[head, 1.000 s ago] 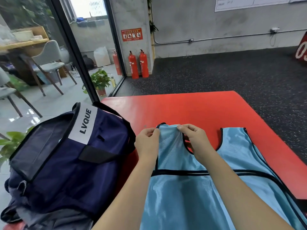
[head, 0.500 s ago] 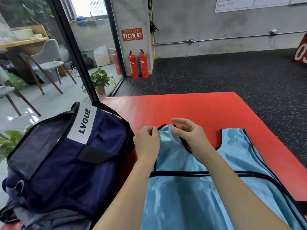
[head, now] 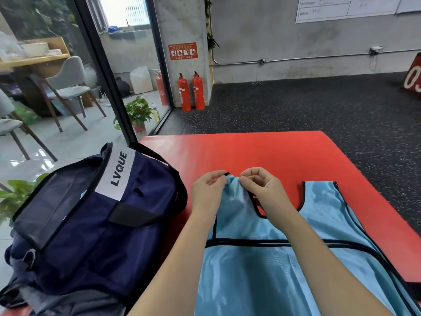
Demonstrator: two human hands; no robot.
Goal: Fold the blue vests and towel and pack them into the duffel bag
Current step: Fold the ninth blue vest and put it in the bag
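A light blue vest [head: 262, 258] with black trim lies flat on the red mat [head: 262, 153], its shoulder straps pointing away from me. My left hand [head: 206, 192] pinches the tip of the left strap at its outer side. My right hand [head: 265, 188] pinches the same strap tip from the inner side, fingers curled. The right strap [head: 319, 192] lies flat and untouched. A navy duffel bag [head: 91, 220] marked LVQUE sits to the left of the vest, its top flap up. No towel is plainly visible.
Dark speckled floor [head: 319, 106] surrounds the mat. Two red fire extinguishers [head: 191, 92] stand by the far wall. A glass partition [head: 109, 76] runs along the left, with a potted plant [head: 139, 112] and chairs [head: 68, 87] beyond it.
My right hand, which had opened its fingers above the strap half a second ago, has curled again and pinches the strap tip. My left hand keeps its pinch.
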